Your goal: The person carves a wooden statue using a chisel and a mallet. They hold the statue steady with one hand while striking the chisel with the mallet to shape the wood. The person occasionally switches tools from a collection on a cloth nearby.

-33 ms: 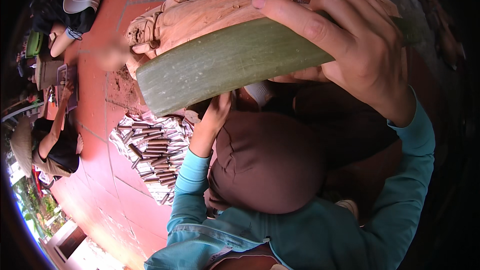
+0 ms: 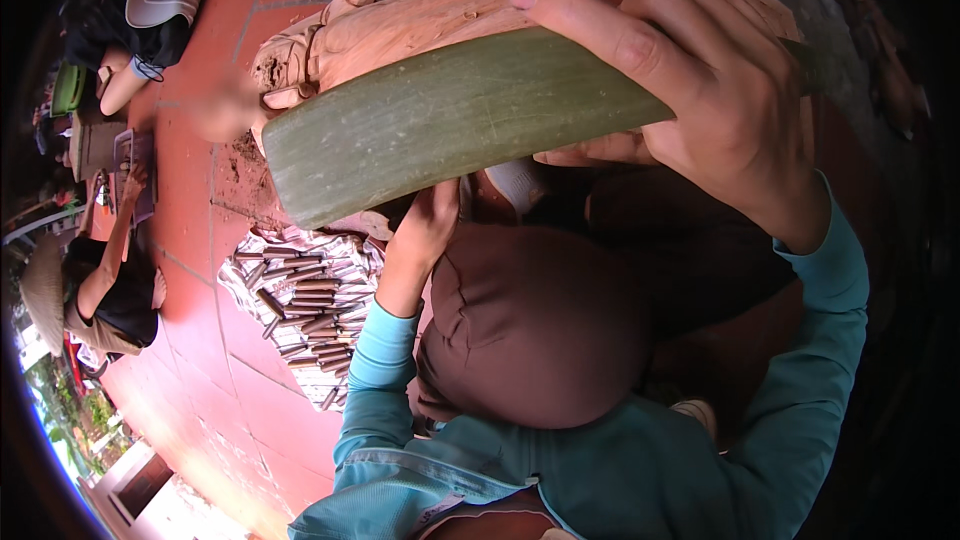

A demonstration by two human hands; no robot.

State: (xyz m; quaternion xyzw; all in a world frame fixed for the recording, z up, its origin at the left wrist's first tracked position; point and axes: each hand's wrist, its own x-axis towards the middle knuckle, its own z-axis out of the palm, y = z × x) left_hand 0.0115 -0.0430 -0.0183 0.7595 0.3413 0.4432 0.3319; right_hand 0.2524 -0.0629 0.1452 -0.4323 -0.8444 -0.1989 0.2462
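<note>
There is one green bar, and it is in the right hand, over the lap side of one carved wood piece. The long axis of the bar goes across the view, from lower left to upper right, with only a gentle slope. Its broad blunt end points to the left and a little toward the person; the other end passes under the hand and appears again, dim, on the far right. The grip of the right hand is bent around the bar, while the forefinger is stretched out to the left, above the upper edge. The thumb is hidden.

The left hand is just below the bar in the view, and its fingertips are covered by it, so I cannot tell whether this grip pinches something. On one striped cloth lie the brown-handled tools, more than a dozen; they overlap, so an exact count is not possible. The cloth is on the red tiled floor. Two other people are at the left side.
</note>
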